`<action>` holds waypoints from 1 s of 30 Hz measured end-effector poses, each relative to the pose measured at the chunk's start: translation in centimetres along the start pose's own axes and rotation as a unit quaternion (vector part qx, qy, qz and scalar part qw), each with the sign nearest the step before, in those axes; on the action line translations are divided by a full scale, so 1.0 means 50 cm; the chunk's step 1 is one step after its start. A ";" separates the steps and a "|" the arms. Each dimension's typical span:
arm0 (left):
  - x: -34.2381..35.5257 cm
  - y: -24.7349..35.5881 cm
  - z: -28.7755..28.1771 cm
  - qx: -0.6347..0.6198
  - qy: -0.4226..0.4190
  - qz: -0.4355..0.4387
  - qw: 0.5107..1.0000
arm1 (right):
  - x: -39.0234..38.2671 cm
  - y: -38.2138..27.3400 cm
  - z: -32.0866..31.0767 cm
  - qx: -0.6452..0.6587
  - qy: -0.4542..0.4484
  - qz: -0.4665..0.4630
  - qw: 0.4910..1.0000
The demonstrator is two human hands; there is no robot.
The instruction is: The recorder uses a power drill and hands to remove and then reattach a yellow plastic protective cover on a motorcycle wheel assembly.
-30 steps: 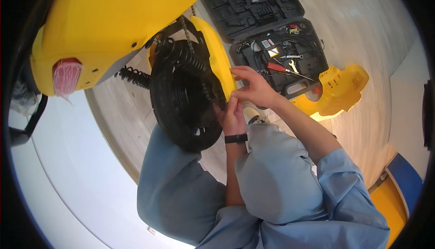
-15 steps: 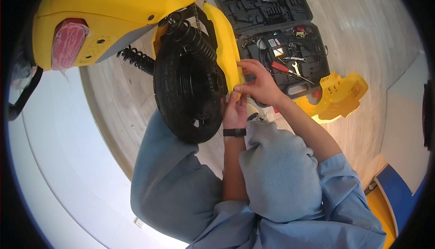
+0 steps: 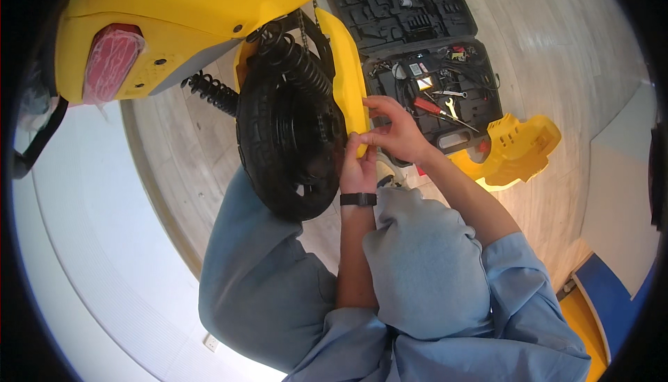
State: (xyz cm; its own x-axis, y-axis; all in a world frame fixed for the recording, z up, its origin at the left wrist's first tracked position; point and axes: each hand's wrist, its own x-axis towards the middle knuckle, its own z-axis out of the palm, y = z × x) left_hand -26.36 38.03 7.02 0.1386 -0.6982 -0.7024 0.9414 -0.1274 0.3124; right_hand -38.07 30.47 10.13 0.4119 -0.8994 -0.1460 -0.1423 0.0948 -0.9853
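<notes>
A long yellow plastic cover runs along the right side of a black rear wheel on a yellow scooter or small motorbike. My left hand, with a black band at the wrist, pinches the cover's near end from below. From the right, my right hand holds the same end, its thumb near my left fingertips and its fingers along the outer edge. Part of my left fingers is hidden behind the cover. A coil-spring shock absorber stands above the wheel.
An open black tool case lies right of the wheel, holding a red-handled screwdriver, wrenches and small parts. Another yellow plastic part rests on the wooden floor beside it. A red tail light is wrapped in clear film. My knees flank the wheel's near side.
My left thumb and fingertips have moved slightly up the cover's end. My right hand keeps its hold almost unchanged. The whole view has shifted a little.
</notes>
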 end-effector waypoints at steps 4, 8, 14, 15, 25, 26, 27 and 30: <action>-0.006 -0.001 0.006 -0.030 0.005 -0.016 0.999 | -0.012 -0.004 0.007 -0.024 0.024 0.012 0.999; -0.001 -0.003 0.007 -0.048 0.033 0.002 0.998 | -0.004 0.001 0.004 -0.012 0.016 0.007 1.000; -0.003 0.006 0.007 -0.040 -0.011 -0.025 0.999 | -0.026 0.011 0.020 -0.070 0.021 0.004 0.997; 0.008 0.006 -0.012 -0.031 -0.033 -0.009 0.999 | -0.024 0.016 0.031 -0.025 0.029 0.014 0.999; 0.001 0.012 0.004 -0.044 -0.055 -0.009 0.997 | -0.071 -0.003 -0.002 0.268 0.025 0.136 0.953; 0.002 0.007 0.007 -0.065 -0.062 -0.014 0.996 | -0.096 0.019 -0.015 0.293 -0.002 0.163 0.942; 0.004 0.004 0.011 -0.091 -0.026 -0.034 0.995 | -0.135 0.052 -0.018 0.225 0.028 0.118 0.967; 0.018 0.022 -0.006 -0.093 -0.016 -0.005 0.996 | -0.288 0.062 -0.046 0.019 0.075 0.130 0.988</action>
State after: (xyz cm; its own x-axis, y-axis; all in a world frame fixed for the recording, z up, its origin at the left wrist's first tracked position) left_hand -25.09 37.48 6.52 0.1215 -0.7197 -0.6835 0.9838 -0.0044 0.1794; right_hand -46.50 42.76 9.39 0.2266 -0.8955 -0.3831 -0.1904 0.3450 -0.9191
